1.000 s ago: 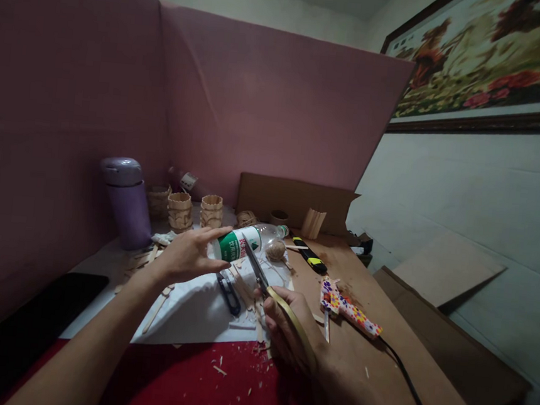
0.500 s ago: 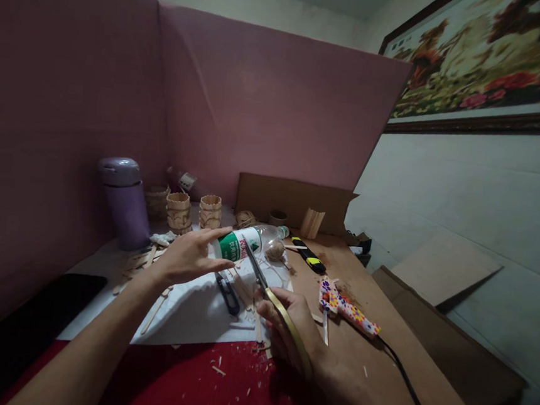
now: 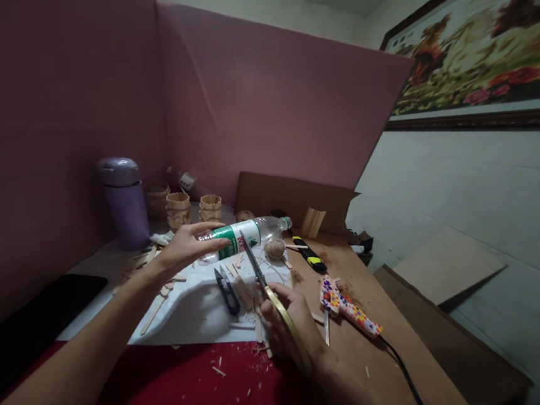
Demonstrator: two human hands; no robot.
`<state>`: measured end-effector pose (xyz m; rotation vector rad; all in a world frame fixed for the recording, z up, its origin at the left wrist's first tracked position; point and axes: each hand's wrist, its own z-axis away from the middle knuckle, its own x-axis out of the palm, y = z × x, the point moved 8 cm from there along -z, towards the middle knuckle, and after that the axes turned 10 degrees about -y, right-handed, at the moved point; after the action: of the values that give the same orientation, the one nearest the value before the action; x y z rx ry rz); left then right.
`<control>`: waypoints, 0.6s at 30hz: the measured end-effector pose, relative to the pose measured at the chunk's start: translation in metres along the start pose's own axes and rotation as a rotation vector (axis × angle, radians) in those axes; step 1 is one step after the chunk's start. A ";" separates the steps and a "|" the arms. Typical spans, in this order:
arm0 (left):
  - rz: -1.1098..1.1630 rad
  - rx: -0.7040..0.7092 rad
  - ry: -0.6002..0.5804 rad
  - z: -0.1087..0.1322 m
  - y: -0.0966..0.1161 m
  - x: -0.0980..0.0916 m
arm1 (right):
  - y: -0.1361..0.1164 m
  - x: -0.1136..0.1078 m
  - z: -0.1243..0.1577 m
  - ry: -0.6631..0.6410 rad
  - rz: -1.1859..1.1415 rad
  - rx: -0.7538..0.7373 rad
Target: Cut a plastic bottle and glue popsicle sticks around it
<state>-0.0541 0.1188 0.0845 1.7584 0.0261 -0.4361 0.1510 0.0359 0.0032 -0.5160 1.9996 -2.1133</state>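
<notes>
My left hand [image 3: 190, 245] is wrapped round the base end of a clear plastic water bottle [image 3: 248, 235] with a green and white label. The bottle lies tilted in the air, its capped neck toward the right. In my right hand [image 3: 291, 318] is a pair of scissors [image 3: 283, 317] with gold handles, its dark blades pointing up and left in front of the label. I cannot tell whether the blade tips touch the bottle. Below the bottle lie dark thread snips [image 3: 227, 293] among thin wooden sticks [image 3: 243, 283]. A twine ball [image 3: 275, 249] sits just under the bottle's neck.
A floral glue gun [image 3: 348, 307] with a black cord lies on the brown board at right, near a yellow-black utility knife [image 3: 310, 255]. Stick cups [image 3: 210, 210] and a purple flask [image 3: 125, 205] stand at the back left. Wood scraps litter the red cloth [image 3: 188, 378].
My left hand has shifted a little left along the bottle, toward its base. The bottle has risen and turned slightly. The scissors stay almost in place.
</notes>
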 end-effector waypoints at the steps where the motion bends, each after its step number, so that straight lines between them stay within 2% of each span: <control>1: -0.023 0.014 0.008 0.000 0.002 0.000 | 0.001 0.000 0.000 -0.003 -0.014 0.001; 18: -0.087 0.087 0.013 0.006 0.018 0.004 | -0.006 0.001 0.002 0.006 -0.001 -0.043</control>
<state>-0.0472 0.1078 0.0996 1.8503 0.0943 -0.4949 0.1516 0.0345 0.0094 -0.5183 2.0524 -2.0789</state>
